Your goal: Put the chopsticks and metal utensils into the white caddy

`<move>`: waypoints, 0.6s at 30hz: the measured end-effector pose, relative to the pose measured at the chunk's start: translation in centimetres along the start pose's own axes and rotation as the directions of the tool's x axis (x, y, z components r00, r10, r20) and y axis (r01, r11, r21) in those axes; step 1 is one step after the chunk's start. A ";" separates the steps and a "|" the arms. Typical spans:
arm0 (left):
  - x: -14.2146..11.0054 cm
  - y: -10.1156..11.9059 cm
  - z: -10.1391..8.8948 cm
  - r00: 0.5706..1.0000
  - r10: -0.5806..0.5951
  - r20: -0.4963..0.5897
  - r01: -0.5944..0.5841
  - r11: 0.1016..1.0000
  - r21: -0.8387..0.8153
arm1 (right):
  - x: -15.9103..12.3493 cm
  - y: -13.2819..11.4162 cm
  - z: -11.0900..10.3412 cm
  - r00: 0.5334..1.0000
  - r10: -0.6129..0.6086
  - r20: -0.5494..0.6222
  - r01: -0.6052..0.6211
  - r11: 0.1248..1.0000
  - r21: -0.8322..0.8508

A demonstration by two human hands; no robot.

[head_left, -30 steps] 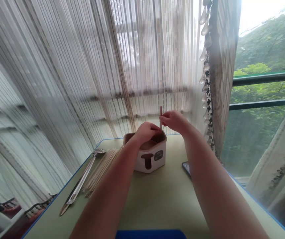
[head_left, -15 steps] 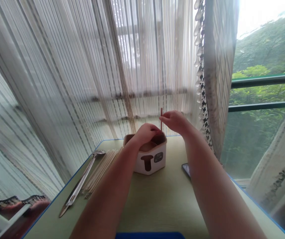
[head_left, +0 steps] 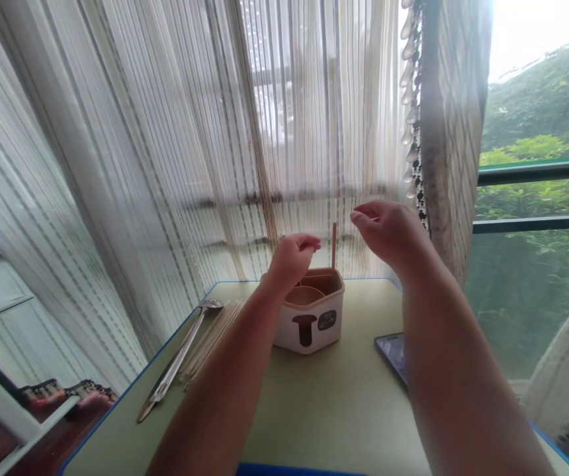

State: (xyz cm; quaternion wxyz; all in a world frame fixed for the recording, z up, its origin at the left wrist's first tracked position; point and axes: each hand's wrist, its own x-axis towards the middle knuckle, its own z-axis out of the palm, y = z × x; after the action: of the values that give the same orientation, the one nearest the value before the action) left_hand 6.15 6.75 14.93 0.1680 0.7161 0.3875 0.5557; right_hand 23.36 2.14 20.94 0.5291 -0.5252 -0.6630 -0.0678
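Note:
A white utensil holder [head_left: 331, 324] with a brown inside and a T-shaped cutout stands near the table's far edge. One thin brown chopstick [head_left: 334, 246] rises upright from its back right corner, touched by neither hand. My left hand [head_left: 294, 259] hovers over the holder's left side, fingers loosely curled together with nothing visible in them. To the right of the chopstick and higher, my right hand [head_left: 388, 231] is raised, thumb and fingertips pinched together on nothing. My left forearm partly covers a bundle of pale chopsticks [head_left: 215, 334] on the table.
Left of the bundle lies a long-handled metal spoon [head_left: 210, 305] with another slim, pointed utensil alongside. A phone [head_left: 391, 350] rests partly behind my right forearm. Sheer curtains [head_left: 205, 132] hang beyond the blue-edged table [head_left: 324, 410]. Something blue shows at the near edge.
My right hand has let go of the chopstick and moved right. My left hand has lifted out of the holder's opening. The chopstick now stands alone, and the view has shifted slightly.

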 end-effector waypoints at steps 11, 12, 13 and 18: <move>-8.8 -5.2 -10.9 0.870 -0.057 -0.489 0.182 0.960 0.212 | -2.2 -2.9 -0.1 0.972 -0.234 0.028 0.228 0.964 0.136; -9.8 -6.2 -11.8 0.862 -0.052 -0.505 0.201 0.948 0.246 | -2.9 -3.8 0.0 0.968 -0.249 0.016 0.245 0.961 0.129; -10.7 -7.2 -12.6 0.855 -0.037 -0.517 0.219 0.930 0.297 | -3.7 -4.9 0.2 0.961 -0.275 0.011 0.271 0.954 0.128; -13.2 -10.1 -14.1 0.838 -0.164 -0.521 0.364 0.879 0.309 | -11.3 -7.8 5.3 0.934 -0.357 0.025 0.325 0.876 0.357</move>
State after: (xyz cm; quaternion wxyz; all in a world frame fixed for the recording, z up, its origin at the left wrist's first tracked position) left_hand -11.70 0.78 3.96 -0.0050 0.5128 0.6177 0.5962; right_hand 12.78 -4.96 13.54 0.5625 -0.3009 -0.7698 -0.0183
